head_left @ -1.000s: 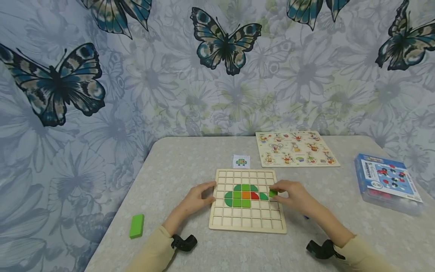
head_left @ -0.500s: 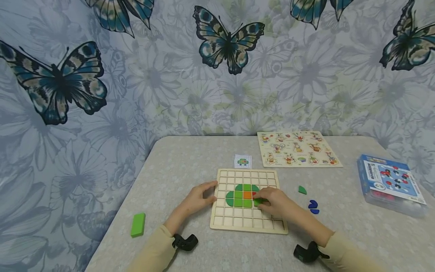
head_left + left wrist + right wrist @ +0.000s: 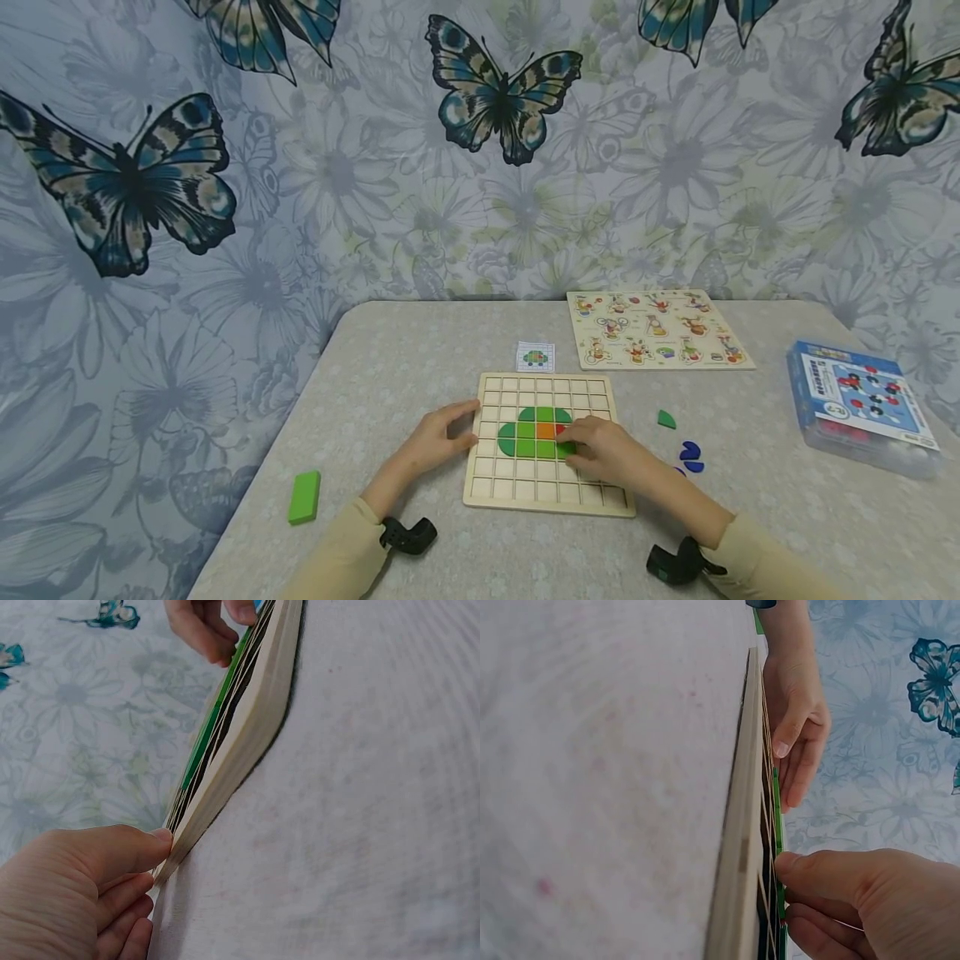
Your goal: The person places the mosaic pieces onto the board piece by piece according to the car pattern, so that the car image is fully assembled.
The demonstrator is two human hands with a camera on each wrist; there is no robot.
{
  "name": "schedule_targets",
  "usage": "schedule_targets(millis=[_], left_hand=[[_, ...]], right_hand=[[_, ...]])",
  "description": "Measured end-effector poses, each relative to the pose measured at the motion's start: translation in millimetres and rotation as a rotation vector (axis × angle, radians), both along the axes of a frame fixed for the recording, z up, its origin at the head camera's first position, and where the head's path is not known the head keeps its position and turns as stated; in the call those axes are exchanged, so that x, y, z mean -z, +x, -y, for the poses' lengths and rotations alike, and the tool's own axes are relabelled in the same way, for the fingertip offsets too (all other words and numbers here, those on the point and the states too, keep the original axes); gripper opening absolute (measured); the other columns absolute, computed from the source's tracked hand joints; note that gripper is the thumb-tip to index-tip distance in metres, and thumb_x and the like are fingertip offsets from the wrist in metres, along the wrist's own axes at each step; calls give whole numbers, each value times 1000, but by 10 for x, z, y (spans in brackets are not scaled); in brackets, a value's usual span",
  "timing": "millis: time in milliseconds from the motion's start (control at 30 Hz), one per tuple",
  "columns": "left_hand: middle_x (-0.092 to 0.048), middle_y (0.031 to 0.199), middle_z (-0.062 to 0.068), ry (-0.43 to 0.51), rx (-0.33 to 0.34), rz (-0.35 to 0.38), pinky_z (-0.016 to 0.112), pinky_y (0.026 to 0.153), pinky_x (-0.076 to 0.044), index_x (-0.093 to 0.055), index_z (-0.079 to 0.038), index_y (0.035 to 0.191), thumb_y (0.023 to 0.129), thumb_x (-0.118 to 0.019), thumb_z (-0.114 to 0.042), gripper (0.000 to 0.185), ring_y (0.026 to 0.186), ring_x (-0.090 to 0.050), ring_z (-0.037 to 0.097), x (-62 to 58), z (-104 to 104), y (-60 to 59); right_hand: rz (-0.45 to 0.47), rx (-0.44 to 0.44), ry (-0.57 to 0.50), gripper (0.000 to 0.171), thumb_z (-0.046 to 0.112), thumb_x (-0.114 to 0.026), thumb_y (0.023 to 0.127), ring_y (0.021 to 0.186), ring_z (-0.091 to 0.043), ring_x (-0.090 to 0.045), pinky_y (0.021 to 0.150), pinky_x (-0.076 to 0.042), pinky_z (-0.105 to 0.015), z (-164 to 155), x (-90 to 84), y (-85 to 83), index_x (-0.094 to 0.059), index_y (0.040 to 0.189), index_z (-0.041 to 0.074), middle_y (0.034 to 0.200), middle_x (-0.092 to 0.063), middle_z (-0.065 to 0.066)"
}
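Observation:
A wooden grid board (image 3: 525, 492) lies flat on the table, with green, orange and red tiles set near its middle. My left hand (image 3: 433, 440) rests at the board's left edge, thumb and forefinger spread apart and touching it; the thumb (image 3: 135, 851) lies against the rim in the left wrist view. With thumb and fingers, my right hand (image 3: 611, 450) holds a light green square tile (image 3: 566, 450) down at the grid, right of the lower green row. That hand covers part of the red tile (image 3: 559, 430) and the cells beside it.
A small pattern card (image 3: 536, 357) lies behind the board. Further right are a picture puzzle board (image 3: 660, 329) and a boxed kit (image 3: 862, 404). A green quarter-round piece (image 3: 667, 419) and several blue pieces (image 3: 692, 452) lie right; a green block (image 3: 304, 497) lies left.
My right hand has carried the green square tile leftward from the board's right edge to the lower row, where it now sits lower and flatter. The left hand has stayed at the edge.

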State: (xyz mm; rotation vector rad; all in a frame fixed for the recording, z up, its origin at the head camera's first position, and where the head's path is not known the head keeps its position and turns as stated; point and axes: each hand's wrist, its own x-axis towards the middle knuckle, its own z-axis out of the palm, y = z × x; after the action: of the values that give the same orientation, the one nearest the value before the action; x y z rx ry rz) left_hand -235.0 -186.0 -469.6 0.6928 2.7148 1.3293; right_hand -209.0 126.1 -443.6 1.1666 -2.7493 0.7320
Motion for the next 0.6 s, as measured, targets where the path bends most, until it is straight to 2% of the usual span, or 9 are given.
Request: schedule_targets(millis=[133,267,433,600], left_hand=[[-48,138,14,4,-2,9,46,106,-32,-49,-1,136,88,-69,-24,57,129,-40,32,-1,-2,-1],[-48,138,14,8,1,13,47,106,-33,-49,-1,136,88,-69,-23,57,129,-41,32,-5,-5,-4],[-48,138,14,5,2,7,47,106,-33,-49,-1,136,88,-69,-24,57,129,-40,32,-3,-4,-4],[-47,139,11,-17,-10,12,46,107,-32,-49,-3,137,87,-69,-21,57,130,-39,29,11,4,-7]], right_hand=[[18,-2,-20,26,13,-72,83,105,-23,-59,88,-50,-42,-32,-28,15,-70,108,8,108,-66,-4],[59,51,-64,24,11,-71,85,98,-20,-61,83,-52,-39,-181,-80,-8,-70,109,8,107,-66,-2],[79,152,-128,23,3,-69,84,87,-21,-64,72,-55,-34,-599,-113,-154,-69,107,2,102,-68,-8],[99,253,-100,24,-6,-64,83,85,-25,-64,71,-56,-34,-1049,-101,-271,-68,106,-4,99,-68,-12]])
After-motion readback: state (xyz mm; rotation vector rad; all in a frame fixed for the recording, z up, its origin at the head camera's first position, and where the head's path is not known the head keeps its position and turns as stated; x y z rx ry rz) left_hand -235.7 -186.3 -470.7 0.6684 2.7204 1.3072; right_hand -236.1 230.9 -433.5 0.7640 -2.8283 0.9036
